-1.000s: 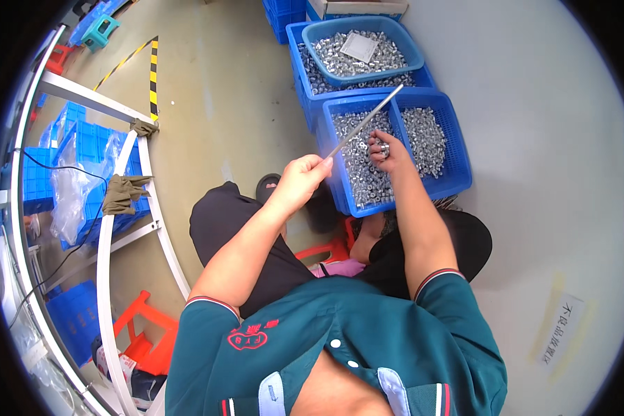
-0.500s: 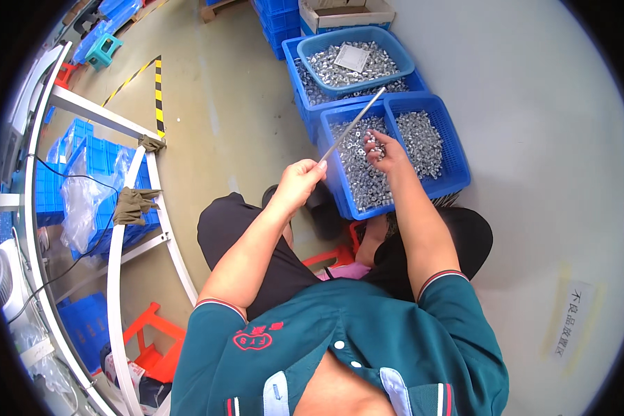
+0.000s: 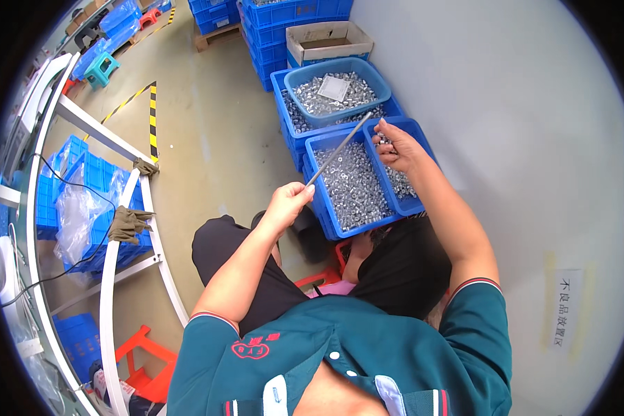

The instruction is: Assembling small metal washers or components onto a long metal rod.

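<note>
Pinched near its lower end in my left hand (image 3: pixel 288 206), a thin metal rod (image 3: pixel 338 149) slants up and to the right. My right hand (image 3: pixel 408 154) is curled closed around several small silvery metal nuts (image 3: pixel 387 143), its fingertips close to the rod's far tip. Whether the tip touches a nut is too small to tell. Beneath the rod lies a blue plastic basket (image 3: pixel 365 227) full of loose nuts (image 3: pixel 353 187). A second blue basket (image 3: pixel 423 133) with similar nuts sits to its right, partly hidden by my right hand and forearm.
Behind the baskets, a lighter blue tub (image 3: pixel 381 78) of metal pieces holds a white card (image 3: pixel 333 88). Farther back are an open carton (image 3: pixel 329 31) and stacked blue crates (image 3: pixel 263 52). A white frame (image 3: pixel 104 128) stands left; a pale wall (image 3: pixel 506 139) bounds the right.
My right hand has moved from above the left basket to above the right one, still holding nuts near the rod's tip. My left hand keeps the rod. The view has shifted.
</note>
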A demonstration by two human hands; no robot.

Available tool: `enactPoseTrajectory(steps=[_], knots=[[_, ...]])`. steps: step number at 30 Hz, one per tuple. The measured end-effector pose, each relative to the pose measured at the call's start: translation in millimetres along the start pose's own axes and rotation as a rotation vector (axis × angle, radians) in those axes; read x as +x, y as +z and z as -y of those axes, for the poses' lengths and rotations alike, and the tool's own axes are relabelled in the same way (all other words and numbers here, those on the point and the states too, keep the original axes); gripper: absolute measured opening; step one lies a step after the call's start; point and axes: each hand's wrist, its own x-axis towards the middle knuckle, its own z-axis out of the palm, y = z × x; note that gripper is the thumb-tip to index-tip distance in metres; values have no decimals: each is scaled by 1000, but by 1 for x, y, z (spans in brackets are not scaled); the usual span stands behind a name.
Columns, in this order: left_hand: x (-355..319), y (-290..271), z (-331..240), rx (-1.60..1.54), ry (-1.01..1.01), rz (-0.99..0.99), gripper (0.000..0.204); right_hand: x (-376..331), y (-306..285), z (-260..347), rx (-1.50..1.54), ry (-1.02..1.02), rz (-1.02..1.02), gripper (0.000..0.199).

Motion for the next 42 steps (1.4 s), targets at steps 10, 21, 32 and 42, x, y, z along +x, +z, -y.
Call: enactPoseTrajectory(steps=[10,21,32,42], knots=[[2,31,-34,-149,120,39,19,-5,-4,-7,186,105,140,42],[76,102,-28,442,422,-197,23,14,-8,-86,661,-47,34,56],[98,125,-14,854,259,-243,31,21,-31,-105,777,-163,10,45],[105,100,-13,324,261,-101,15,23,-37,-118,905,-66,68,46]])
